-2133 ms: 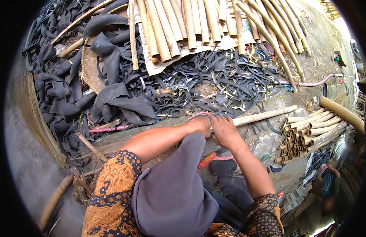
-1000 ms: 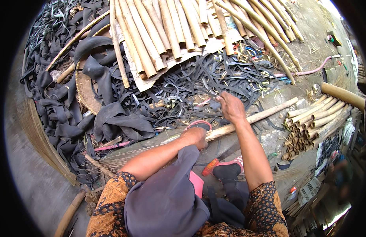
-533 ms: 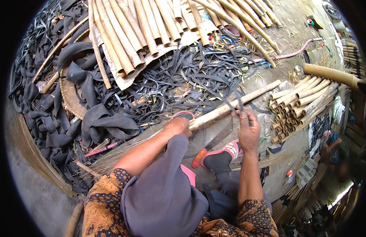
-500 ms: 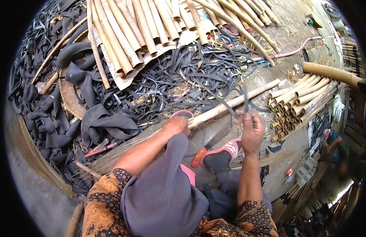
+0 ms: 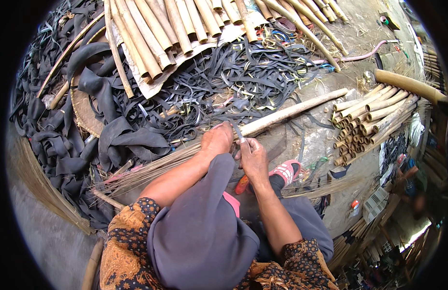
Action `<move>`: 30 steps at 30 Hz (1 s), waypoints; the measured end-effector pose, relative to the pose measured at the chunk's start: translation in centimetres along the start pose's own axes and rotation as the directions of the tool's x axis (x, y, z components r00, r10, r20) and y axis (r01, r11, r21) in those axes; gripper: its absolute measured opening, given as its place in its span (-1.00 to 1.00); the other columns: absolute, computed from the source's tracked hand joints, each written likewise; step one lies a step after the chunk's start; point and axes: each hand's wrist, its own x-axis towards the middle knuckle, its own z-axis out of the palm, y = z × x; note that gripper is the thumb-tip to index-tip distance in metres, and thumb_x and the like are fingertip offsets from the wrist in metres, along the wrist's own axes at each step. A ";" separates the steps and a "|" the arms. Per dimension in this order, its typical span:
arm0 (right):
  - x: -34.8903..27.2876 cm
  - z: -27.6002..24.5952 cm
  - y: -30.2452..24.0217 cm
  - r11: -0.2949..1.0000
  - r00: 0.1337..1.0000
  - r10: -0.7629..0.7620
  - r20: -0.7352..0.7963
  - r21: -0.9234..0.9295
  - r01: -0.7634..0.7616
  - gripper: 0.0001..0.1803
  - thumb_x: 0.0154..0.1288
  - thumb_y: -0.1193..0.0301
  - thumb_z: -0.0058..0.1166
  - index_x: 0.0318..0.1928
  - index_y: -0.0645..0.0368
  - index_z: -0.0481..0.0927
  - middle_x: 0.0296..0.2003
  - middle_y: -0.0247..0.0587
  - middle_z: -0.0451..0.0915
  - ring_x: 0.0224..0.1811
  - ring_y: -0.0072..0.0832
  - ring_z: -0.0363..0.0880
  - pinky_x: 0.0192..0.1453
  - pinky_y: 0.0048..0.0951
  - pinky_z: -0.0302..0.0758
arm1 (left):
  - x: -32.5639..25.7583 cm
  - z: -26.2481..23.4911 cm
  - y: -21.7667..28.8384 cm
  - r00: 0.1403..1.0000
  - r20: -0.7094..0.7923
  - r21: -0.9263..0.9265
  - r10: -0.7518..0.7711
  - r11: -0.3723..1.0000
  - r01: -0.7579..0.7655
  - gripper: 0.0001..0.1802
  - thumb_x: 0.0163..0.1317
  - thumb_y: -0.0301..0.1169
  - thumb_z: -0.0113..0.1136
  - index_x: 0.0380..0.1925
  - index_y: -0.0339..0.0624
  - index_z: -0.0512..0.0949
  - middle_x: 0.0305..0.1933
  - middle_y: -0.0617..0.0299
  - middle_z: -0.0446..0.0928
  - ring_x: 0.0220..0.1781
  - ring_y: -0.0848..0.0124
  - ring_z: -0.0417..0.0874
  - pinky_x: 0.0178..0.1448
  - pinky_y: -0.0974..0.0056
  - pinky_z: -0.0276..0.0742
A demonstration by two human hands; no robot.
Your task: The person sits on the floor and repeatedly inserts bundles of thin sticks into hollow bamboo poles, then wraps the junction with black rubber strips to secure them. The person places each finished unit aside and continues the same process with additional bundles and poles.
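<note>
While the right hand (image 5: 253, 157) pinches a narrow strip (image 5: 237, 131) between thumb and finger at the centre of the head view, that strip could slacken if the pinch slips, and the pole (image 5: 296, 111) could roll if the left hand (image 5: 217, 140), closed around its lower end, eases; stray bristles (image 5: 154, 166) left of centre could catch beneath the strip. The pole, slanting from the centre toward the upper right, looks pale, round and faintly blotched; the strip is flat and dark grey. Whatever the left fist covers, I cannot tell.
</note>
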 end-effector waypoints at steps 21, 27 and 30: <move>2.2 -0.2 1.9 0.999 0.998 0.038 0.057 -0.033 -0.036 -0.68 0.49 0.19 0.05 -0.22 0.19 0.69 -0.58 -0.41 0.53 -0.58 -0.62 0.46 -0.49 -0.42 0.40 | 1.1 3.2 -2.7 0.982 -0.020 0.012 0.186 0.983 -0.186 -0.56 0.37 -0.29 0.08 0.26 0.10 0.52 0.06 -0.09 0.70 0.09 -0.05 0.74 0.10 -0.10 0.66; 2.6 -0.1 2.1 0.987 1.000 0.012 -0.020 -0.159 -0.015 -0.53 0.47 0.08 0.08 -0.34 0.26 0.70 -0.61 -0.30 0.54 -0.56 -0.58 0.46 -0.46 -0.33 0.38 | 1.4 3.4 -2.7 0.987 -0.039 0.025 0.156 0.988 -0.155 -0.62 0.46 -0.25 -0.06 0.21 0.02 0.51 0.06 -0.09 0.70 0.04 -0.11 0.74 0.07 -0.13 0.65; 2.9 -0.1 1.4 0.982 0.997 0.047 -0.055 -0.180 -0.056 -0.50 0.45 0.04 0.09 -0.37 0.28 0.70 -0.65 -0.26 0.53 -0.57 -0.55 0.47 -0.46 -0.28 0.39 | 1.6 3.5 -2.4 0.995 -0.022 0.055 0.094 0.994 -0.092 -0.63 0.49 -0.21 -0.11 0.19 0.01 0.50 0.09 -0.10 0.69 0.06 -0.14 0.73 0.10 -0.14 0.63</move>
